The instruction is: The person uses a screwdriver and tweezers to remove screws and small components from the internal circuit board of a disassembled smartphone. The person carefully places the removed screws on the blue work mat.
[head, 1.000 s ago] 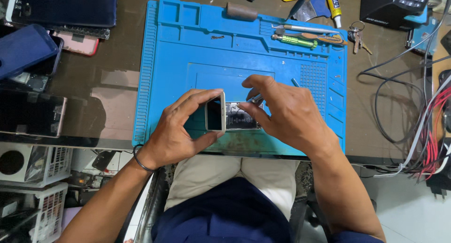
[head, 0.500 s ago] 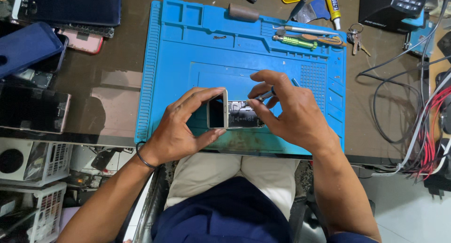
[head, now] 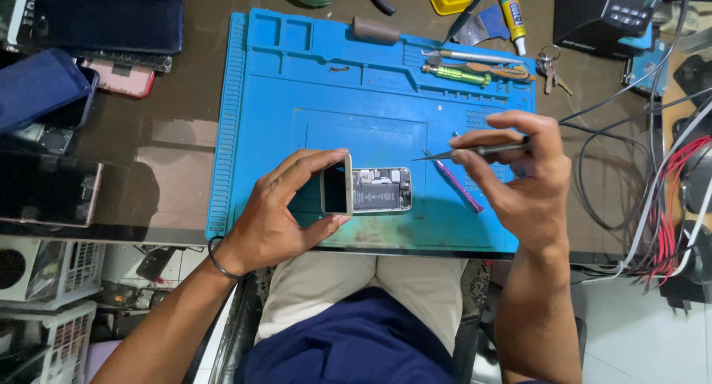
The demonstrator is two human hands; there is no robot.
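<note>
Blue silicone work mat covers the middle of the brown desk, its near edge running along the desk's front lip just above the person's lap. An opened phone lies flat on the mat's near half, long axis running left to right, insides facing up. Its lifted screen panel stands on edge at the left end, pinched between the thumb and curled fingers of the left hand. Bare mat stretches open above the phone up to the tool tray. The right hand hovers just right of the phone, fingers closed on slim tweezers whose tip points left toward the phone's upper right corner, short of touching. A purple tool lies slanted on the mat beneath that hand. Cables crowd the desk's right edge; spare phones stack at the far left.
</note>
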